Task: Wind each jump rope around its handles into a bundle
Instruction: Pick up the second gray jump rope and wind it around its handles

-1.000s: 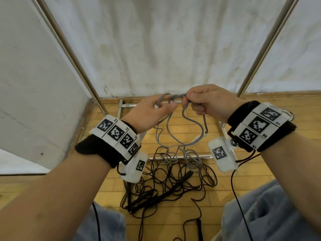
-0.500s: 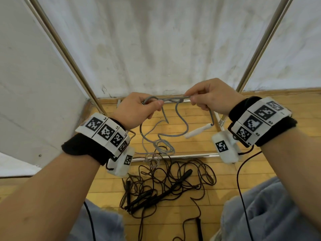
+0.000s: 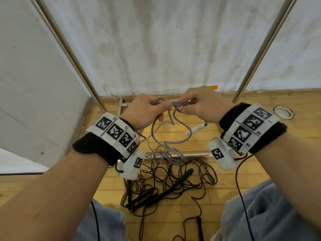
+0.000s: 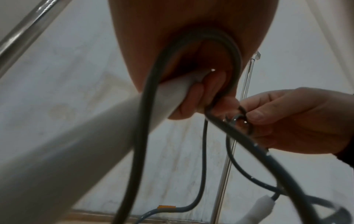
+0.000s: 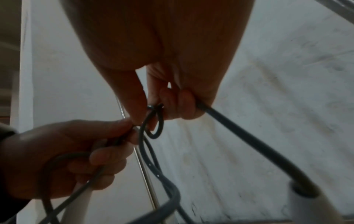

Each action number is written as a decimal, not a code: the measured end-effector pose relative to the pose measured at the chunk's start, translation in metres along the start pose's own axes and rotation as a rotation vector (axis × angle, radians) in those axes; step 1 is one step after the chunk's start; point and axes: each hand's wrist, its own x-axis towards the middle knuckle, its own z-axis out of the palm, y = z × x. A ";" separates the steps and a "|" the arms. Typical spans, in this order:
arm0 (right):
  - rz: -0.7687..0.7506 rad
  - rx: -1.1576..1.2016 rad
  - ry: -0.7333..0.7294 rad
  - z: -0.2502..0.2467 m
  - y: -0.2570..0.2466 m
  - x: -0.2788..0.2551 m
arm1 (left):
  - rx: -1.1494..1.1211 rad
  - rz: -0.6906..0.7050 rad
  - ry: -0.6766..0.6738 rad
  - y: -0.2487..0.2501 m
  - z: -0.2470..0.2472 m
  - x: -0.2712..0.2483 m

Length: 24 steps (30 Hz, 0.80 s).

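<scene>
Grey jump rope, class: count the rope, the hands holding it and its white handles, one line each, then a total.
Grey rope: 1
Hands: 2, left hand and right hand
White handles: 2, one in the left hand, one dangling
Total: 5

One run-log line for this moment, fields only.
left hand: grips white handle and grey rope | right hand: pinches rope loop | other handle: dangling | black ropes: tangled on floor

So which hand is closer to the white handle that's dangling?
Right. The dangling white handle hangs just below the right hand, which pinches the grey rope. The left hand is further off, across the rope.
</scene>
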 end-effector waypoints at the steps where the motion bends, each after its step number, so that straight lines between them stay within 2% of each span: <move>1: 0.001 -0.003 0.010 0.002 0.000 0.001 | -0.012 -0.003 -0.002 0.001 0.001 0.000; 7: -0.026 0.094 -0.003 0.005 -0.002 0.002 | -0.083 0.009 -0.045 0.005 0.005 -0.004; 10: 0.007 0.249 -0.018 0.002 0.004 0.001 | -0.201 -0.008 0.045 0.008 -0.006 -0.001; 13: 0.045 0.135 -0.025 -0.001 0.018 -0.001 | -0.316 -0.042 0.138 0.008 -0.025 0.001; 15: 0.037 0.114 0.026 0.000 0.023 -0.002 | -0.226 -0.051 0.134 0.005 -0.033 0.002; 19: -0.033 -0.006 0.077 0.001 0.015 0.003 | 0.169 -0.041 -0.015 -0.001 -0.029 0.000; 24: -0.046 -0.374 -0.039 -0.001 0.002 0.002 | 0.395 -0.067 -0.148 -0.002 -0.020 -0.002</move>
